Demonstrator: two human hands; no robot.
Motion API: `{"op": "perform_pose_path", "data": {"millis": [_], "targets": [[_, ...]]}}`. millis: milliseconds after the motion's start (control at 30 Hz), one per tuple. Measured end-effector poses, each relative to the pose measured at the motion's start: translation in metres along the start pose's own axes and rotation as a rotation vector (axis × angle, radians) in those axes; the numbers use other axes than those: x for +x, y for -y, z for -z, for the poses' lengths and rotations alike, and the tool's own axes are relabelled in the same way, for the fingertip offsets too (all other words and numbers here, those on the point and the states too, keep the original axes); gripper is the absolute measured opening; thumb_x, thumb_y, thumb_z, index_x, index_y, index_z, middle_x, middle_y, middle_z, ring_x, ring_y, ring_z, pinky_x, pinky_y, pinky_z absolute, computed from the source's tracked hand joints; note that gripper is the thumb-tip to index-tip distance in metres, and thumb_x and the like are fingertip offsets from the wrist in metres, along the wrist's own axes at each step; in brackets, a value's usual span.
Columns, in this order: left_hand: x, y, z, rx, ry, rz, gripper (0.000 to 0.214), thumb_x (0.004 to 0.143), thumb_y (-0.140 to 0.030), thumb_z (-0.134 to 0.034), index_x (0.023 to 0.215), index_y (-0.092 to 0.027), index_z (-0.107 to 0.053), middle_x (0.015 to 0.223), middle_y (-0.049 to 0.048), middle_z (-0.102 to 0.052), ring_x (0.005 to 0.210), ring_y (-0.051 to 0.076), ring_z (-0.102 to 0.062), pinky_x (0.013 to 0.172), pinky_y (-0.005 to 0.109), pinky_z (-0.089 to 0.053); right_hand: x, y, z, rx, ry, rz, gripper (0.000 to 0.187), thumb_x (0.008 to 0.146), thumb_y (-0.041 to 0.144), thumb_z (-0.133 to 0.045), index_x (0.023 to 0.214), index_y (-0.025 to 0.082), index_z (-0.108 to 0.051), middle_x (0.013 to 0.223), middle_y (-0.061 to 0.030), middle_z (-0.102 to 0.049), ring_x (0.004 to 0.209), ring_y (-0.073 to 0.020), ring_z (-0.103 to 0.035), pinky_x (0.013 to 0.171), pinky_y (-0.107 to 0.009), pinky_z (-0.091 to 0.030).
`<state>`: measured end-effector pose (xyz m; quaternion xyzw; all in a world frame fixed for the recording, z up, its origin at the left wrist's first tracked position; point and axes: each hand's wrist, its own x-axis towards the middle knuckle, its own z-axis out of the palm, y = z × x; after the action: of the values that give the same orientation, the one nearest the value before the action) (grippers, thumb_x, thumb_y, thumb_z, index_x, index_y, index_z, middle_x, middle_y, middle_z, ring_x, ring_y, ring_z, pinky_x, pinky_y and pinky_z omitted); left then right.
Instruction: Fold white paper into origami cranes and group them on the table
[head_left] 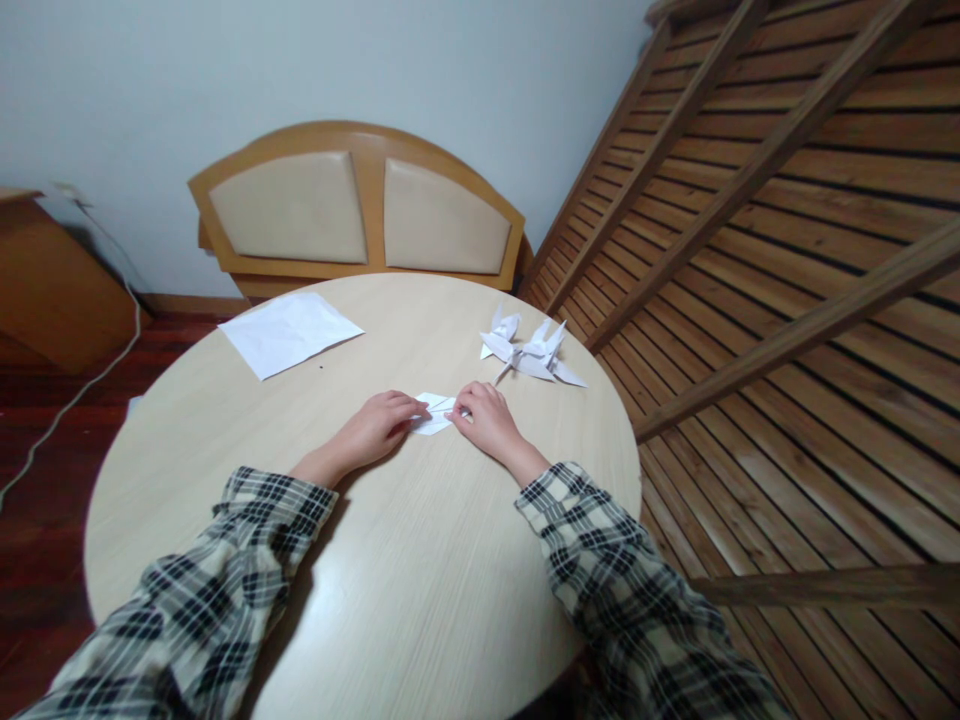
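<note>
Between my two hands a small piece of folded white paper point(436, 413) lies flat on the round table, with crease lines along its middle. The fingers of my left hand point(379, 425) are closed on its left end and press it to the tabletop. At its right end, the thumb and fingers of my right hand point(487, 422) pinch the paper. My fingers cover both tips of it. Just beyond my right hand stand several folded white paper cranes point(536, 352), bunched close together.
White paper point(292, 332) lies flat at the table's far left, with a tiny dark speck nearby. The pale round table point(390, 580) has a wooden headboard point(371, 195) behind it. Wooden slats point(750, 300) rise along the right side. A cable point(82, 385) trails down at left.
</note>
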<state>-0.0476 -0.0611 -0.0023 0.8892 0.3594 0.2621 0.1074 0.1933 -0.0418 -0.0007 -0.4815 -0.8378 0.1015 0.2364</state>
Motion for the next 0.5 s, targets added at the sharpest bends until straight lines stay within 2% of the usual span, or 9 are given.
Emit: {"op": "perform_pose_path", "data": {"millis": [300,500], "targets": [[-0.0002,0.0011,0.0017,0.004,0.004,-0.014,0.029,0.096,-0.014,-0.051,0.113,-0.023,-0.073,0.119,0.0098,-0.074,0.107,0.025,-0.065,0.094,0.048,-0.052,-0.0012,0.0018,0.0023,-0.022,0.006,-0.010,0.009,0.093,0.031,-0.066,0.092,0.021,-0.065,0.104,-0.0067,-0.064,0.106,-0.0248,-0.053,0.093,-0.038,-0.039],[-0.0005,0.0017,0.0005,0.005,-0.003,-0.014,0.030,0.095,-0.014,-0.051,0.113,-0.023,-0.073,0.119,0.0094,-0.074,0.105,0.024,-0.065,0.093,0.047,-0.051,-0.0020,0.0066,-0.0034,-0.068,-0.025,-0.017,0.020,0.095,0.041,-0.062,0.097,0.021,-0.061,0.103,-0.0077,-0.062,0.105,-0.0253,-0.053,0.092,-0.038,-0.040]]}}
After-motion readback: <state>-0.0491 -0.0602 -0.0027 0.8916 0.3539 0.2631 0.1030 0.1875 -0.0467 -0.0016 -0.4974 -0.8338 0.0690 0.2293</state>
